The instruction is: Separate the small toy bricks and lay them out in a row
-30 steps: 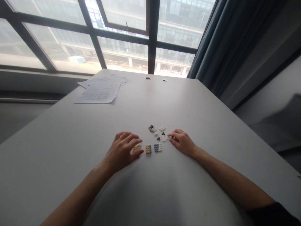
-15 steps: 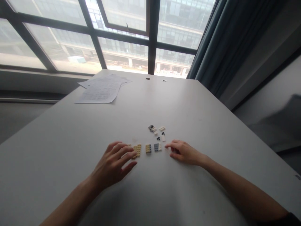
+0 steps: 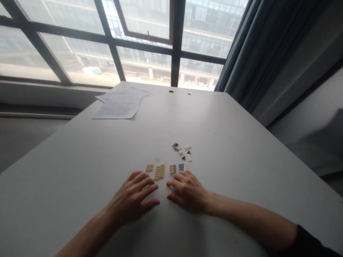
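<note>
My left hand (image 3: pixel 138 194) rests open on the table, fingers apart, just in front of a stepped group of tan building-brick plates (image 3: pixel 159 172). A smaller tan plate (image 3: pixel 149 167) lies beyond its fingertips. My right hand (image 3: pixel 187 191) is also open, thumb and fingers apart, with nothing between them. It lies just in front of a tan-and-grey plate piece (image 3: pixel 172 169) and a grey-and-white plate piece (image 3: pixel 182 166), partly covering the latter. The fingertips of both hands face each other across a narrow gap.
Behind the row lie a black-and-white cluster of bricks (image 3: pixel 177 146), a white studded plate (image 3: pixel 188 147), a smooth white piece (image 3: pixel 189 157) and small black pieces (image 3: pixel 183 158). Printed sheets (image 3: pixel 118 107) are at the white table's (image 3: pixel 214 125) far left. A window and curtain (image 3: pixel 241 53) stand beyond.
My right hand has moved left and nearer to me, in front of the grey pieces. My left hand has drawn back slightly, uncovering the tan plates. The view has shifted a little.
</note>
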Tool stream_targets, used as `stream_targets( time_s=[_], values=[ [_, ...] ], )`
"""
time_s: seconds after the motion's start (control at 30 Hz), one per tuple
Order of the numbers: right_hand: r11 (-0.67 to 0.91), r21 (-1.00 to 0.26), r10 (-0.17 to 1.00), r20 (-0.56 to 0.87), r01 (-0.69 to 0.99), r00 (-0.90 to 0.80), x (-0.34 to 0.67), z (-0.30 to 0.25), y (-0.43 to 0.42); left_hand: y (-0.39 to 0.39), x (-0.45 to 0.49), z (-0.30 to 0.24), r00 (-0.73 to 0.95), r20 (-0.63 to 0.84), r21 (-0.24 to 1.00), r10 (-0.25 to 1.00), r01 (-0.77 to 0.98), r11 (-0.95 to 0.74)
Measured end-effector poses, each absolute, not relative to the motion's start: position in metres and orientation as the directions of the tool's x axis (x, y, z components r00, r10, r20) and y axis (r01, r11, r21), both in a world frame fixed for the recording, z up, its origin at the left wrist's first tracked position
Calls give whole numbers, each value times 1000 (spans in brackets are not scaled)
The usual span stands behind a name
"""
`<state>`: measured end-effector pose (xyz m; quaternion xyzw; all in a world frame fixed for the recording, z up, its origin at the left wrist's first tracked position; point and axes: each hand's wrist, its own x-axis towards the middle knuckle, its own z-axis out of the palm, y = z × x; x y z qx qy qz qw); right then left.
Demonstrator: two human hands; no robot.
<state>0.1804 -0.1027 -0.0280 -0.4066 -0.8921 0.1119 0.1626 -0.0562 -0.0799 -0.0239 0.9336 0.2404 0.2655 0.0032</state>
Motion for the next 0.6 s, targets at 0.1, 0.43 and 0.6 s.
stream_targets(
  time_s=[0.1, 0.43, 0.6],
  values=[
    [580, -412, 815, 312, 703, -489, 196, -31, -84, -81, -56, -26, 750, 493, 127, 442, 440, -889],
    [486, -300, 871, 249, 821, -424, 272, -32, -43, -90, -45, -28, 793, 420, 174, 441, 406, -897],
    [540, -309, 838, 281, 783, -467, 283, -34, -72, -91, -40, -28, 796, 417, 173, 439, 405, -898]
  ],
)
